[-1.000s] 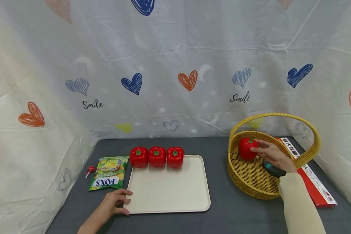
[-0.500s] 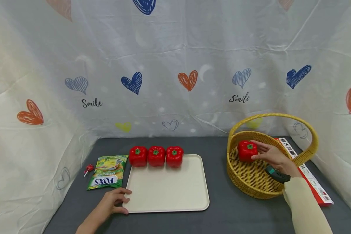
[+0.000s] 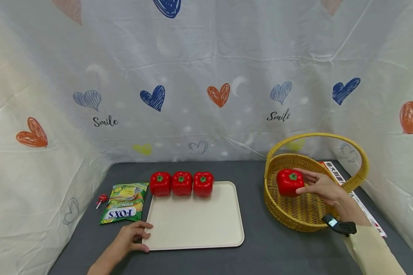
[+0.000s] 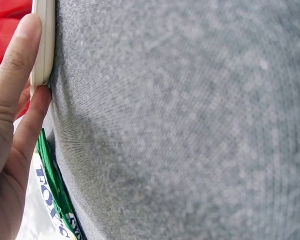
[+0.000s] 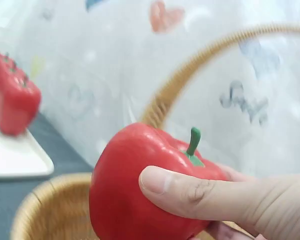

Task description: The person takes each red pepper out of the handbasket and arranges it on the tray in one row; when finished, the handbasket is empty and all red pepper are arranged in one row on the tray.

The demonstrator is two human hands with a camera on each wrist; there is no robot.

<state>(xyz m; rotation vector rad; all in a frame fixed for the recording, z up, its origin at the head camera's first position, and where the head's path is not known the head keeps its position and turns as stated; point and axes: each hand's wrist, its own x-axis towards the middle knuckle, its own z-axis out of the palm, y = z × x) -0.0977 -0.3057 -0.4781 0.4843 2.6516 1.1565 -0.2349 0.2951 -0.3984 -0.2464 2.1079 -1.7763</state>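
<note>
My right hand (image 3: 321, 187) grips a red bell pepper (image 3: 289, 182) with a green stem, thumb on the near side. The pepper is inside the outline of the yellow wicker basket (image 3: 296, 225), below its arched handle; the right wrist view shows it close, above the basket rim (image 5: 42, 192). At the near left corner of the cream tray (image 3: 196, 225), my left hand (image 3: 125, 238) holds the rim between thumb and fingers. Three more red bell peppers (image 3: 182, 183) stand in a row along the tray's far edge.
Left of the tray lie a green and yellow FOX'S packet (image 3: 124, 202) and a red lollipop (image 3: 102, 198). Behind the basket is a red and white box (image 3: 335, 172), partly hidden. A white curtain (image 3: 179, 126) with printed hearts encloses the dark table (image 3: 254, 244).
My right hand has brought the held pepper slightly nearer within the basket's outline, and its wrist has drawn back to the right. My left hand stays at the tray corner.
</note>
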